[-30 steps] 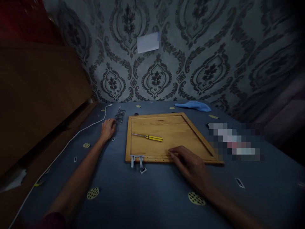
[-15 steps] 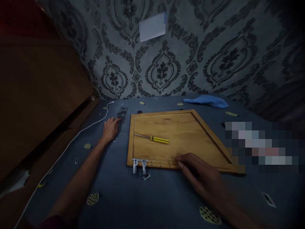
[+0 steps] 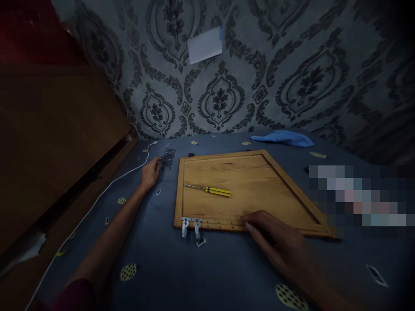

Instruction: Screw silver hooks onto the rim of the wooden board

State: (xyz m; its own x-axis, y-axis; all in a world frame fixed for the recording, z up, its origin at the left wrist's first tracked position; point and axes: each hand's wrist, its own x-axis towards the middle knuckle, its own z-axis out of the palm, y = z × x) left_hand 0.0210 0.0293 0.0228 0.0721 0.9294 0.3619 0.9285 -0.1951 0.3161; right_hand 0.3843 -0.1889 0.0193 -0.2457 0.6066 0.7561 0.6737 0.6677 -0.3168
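A wooden panel (image 3: 246,181) with a raised frame lies flat on the blue patterned cloth. My left hand (image 3: 151,173) is beside a small heap of metal hardware (image 3: 167,158), its fingers curled together. Whatever they may pinch is too small to make out. My right hand (image 3: 275,233) is at the panel's near edge, by a row of small holes, with thumb and fingertips drawn together. I cannot see what is between them. Two metal hinges (image 3: 191,225) sit side by side on the near left corner. A screwdriver with a yellow handle (image 3: 218,191) rests on the panel.
A white cable (image 3: 106,185) runs along the left, beside a brown wooden piece of furniture (image 3: 58,142). Blue fabric (image 3: 282,138) lies at the back right, before a patterned wall (image 3: 223,95). A blurred-out patch covers the right side.
My left hand has drawn slightly back from the metal heap, and its fingers are more curled. My right hand stays at the panel edge. The view has shifted slightly.
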